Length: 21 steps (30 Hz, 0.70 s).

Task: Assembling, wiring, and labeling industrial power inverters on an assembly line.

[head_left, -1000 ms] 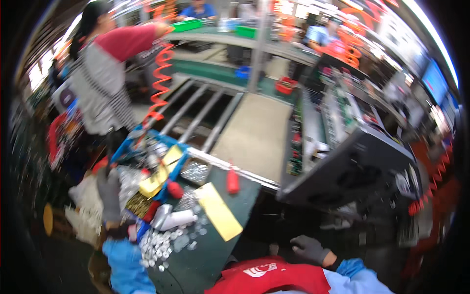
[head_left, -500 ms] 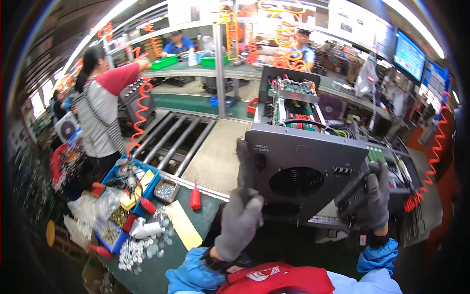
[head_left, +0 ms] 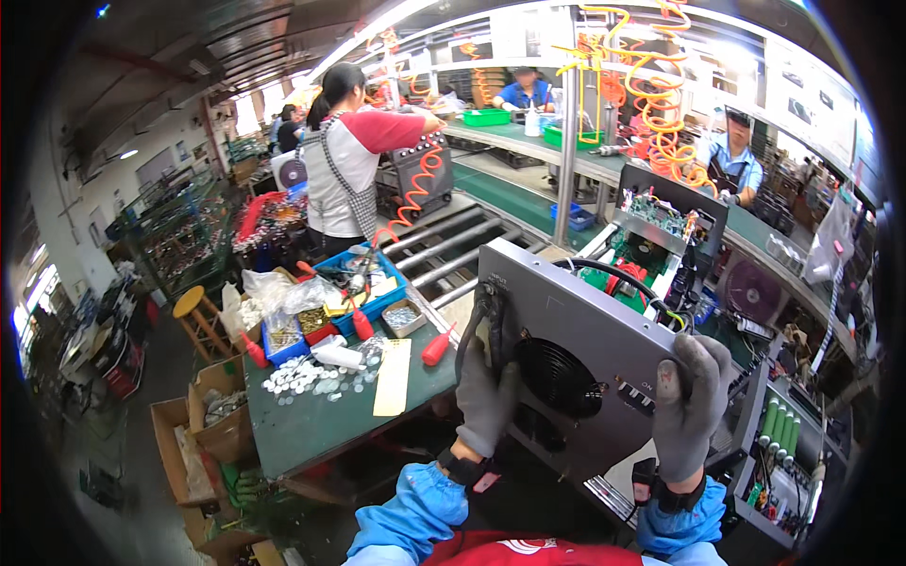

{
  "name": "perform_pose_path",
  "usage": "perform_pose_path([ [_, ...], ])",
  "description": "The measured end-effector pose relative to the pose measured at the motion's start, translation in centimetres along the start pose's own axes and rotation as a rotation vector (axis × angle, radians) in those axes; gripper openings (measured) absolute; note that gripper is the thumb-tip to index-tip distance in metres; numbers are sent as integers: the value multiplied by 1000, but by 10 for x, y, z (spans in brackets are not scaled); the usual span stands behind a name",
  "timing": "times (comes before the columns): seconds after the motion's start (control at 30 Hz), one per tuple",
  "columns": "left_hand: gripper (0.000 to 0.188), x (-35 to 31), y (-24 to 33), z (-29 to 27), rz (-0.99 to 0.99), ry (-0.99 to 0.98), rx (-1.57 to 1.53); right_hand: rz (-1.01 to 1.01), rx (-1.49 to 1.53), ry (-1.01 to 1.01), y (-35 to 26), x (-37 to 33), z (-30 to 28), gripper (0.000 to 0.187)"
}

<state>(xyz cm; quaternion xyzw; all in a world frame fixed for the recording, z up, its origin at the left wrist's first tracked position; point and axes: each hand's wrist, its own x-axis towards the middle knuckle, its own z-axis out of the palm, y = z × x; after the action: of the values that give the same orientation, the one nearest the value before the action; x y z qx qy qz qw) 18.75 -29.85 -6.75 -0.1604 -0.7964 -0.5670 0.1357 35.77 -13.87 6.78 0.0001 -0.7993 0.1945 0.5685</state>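
- Factory assembly hall w/ long green-topped benches, steel roller conveyor (head_left: 453, 247) running btwn them, orange coiled air hoses (head_left: 651, 113) hung overhead; other workers are seen at far benches, one in a red-sleeved top w/ checked apron standing by the conveyor.
- Large grey sheet-metal machine chassis w/ round black fan grille (head_left: 576, 363) is held tilted up in front of the wearer, its rear panel facing the camera; lower edge appears to be near the bench edge, but whether it rests there can't be told.
- Left hand (head_left: 486, 382), in grey knit glove, is clamped on the chassis' left edge, where a black cable bundle (head_left: 483, 316) is also caught under the fingers.
- Right hand (head_left: 689, 401), same grey glove, is closed over the chassis' right edge, fingers wrapped over the top corner.
- Handling, as judged: unit is likely heavy & rigid; painted sheet metal is smooth, so gloves help vs. slip & sharp folded edges. Best taken by both side edges, as now, not by the grille, cables or the exposed green circuit boards (head_left: 651, 212) behind.
- Dark-green bench mat (head_left: 311, 424) at left carries a blue plastic parts tray (head_left: 363, 292), scattered small silver discs (head_left: 302, 377), red-handled screwdrivers (head_left: 439, 347), a yellow paper strip (head_left: 393, 377), clear plastic bags.
- Cardboard boxes (head_left: 212, 415) & a wooden stool (head_left: 193, 316) are set on the floor left of the bench.
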Motion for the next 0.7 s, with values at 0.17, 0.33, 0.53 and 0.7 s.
perform_pose_path([
  [0.17,82,24,14,13,39,299,164,-11,-12,-11,8,0,-6,26],
  [0.33,59,48,15,9,19,165,55,-36,12,-4,14,1,-5,26],
  [0.53,51,44,52,-19,-204,-259,-420,-64,62,6,22,1,-5,33],
  [0.7,39,49,78,-44,-603,-540,-845,-75,113,2,29,1,-2,37],
])
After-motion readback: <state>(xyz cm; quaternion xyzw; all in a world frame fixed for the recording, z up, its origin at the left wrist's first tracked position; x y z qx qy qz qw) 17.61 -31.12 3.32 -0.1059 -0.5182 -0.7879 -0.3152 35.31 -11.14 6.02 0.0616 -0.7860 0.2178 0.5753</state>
